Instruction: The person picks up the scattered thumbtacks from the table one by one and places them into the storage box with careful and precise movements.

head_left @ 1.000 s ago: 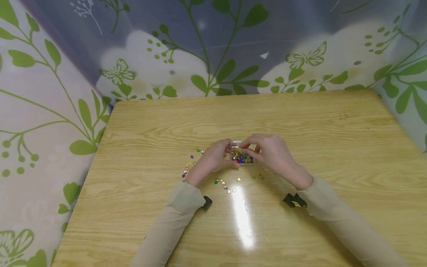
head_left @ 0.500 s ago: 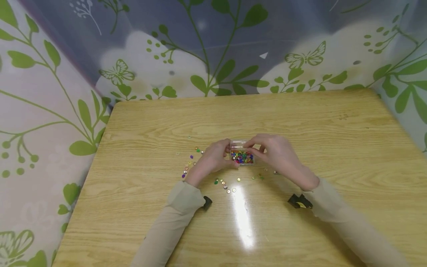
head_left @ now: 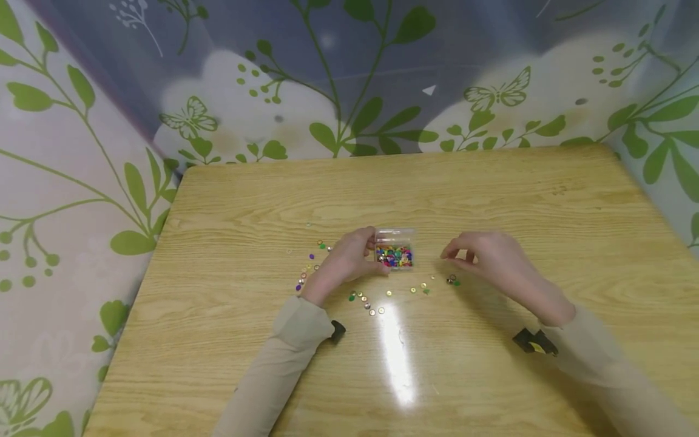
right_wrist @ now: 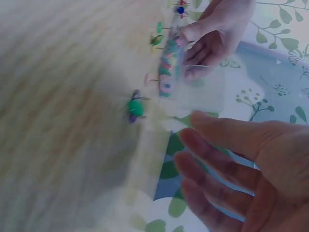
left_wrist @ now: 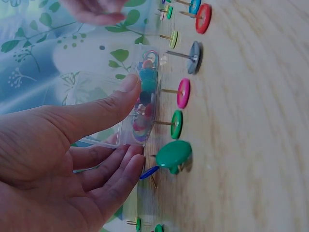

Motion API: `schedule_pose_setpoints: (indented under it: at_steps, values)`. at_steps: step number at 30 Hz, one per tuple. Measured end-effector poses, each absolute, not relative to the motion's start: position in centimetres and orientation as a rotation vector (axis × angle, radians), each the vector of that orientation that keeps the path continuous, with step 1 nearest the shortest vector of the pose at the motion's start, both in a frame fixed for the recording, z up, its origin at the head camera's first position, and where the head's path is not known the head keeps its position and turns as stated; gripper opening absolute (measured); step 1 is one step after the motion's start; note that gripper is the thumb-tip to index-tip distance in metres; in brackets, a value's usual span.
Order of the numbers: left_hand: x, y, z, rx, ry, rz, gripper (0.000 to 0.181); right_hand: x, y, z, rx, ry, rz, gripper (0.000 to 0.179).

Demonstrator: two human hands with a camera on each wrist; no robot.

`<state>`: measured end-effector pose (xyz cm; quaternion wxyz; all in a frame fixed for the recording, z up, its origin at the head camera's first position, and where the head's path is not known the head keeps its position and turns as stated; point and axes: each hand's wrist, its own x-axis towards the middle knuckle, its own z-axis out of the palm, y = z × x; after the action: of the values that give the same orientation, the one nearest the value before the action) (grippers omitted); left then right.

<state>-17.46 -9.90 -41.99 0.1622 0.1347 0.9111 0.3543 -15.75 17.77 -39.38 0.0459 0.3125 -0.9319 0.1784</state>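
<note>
A small clear plastic box point(head_left: 395, 257) holds many colourful thumbtacks, and its hinged lid point(head_left: 396, 235) stands raised at the back. My left hand point(head_left: 352, 258) grips the box at its left side. In the left wrist view the thumb lies on the front wall and the fingers are around the near end. My right hand point(head_left: 488, 258) is above the table, right of the box and apart from it. Its fingers are bent loosely, and no object shows between them. Below its fingertips lies a small group of thumbtacks point(head_left: 452, 280); in the right wrist view a green thumbtack point(right_wrist: 136, 107) is among them.
Loose thumbtacks point(head_left: 364, 298) lie in front of the box, and others point(head_left: 303, 275) are left of the left hand. In the left wrist view several stand on their heads, points exposed. The wooden table point(head_left: 246, 206) meets a leaf-patterned curtain point(head_left: 295, 103) at the back.
My right hand has moved from over the box lid to the right, bringing the thumbtacks there into sight. My left hand keeps its grip on the box.
</note>
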Motion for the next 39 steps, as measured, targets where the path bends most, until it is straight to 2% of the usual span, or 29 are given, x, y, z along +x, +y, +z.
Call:
schedule_pose_setpoints:
  at_steps: [11, 20, 39]
  values:
    - [-17.4, -10.0, -42.0, 0.382, 2.606, 1.001, 0.053, -15.5, 18.8, -41.0, 0.979, -3.015, 0.514, 0.011]
    - [-17.4, -10.0, -42.0, 0.386, 2.600, 1.001, 0.056, -15.6, 18.2, -40.7, 0.906, -2.959, 0.535, 0.006]
    - [-17.5, -10.0, -42.0, 0.401, 2.601, 1.020, 0.050, -16.8, 13.5, -40.0, 1.001, -2.715, 0.633, 0.007]
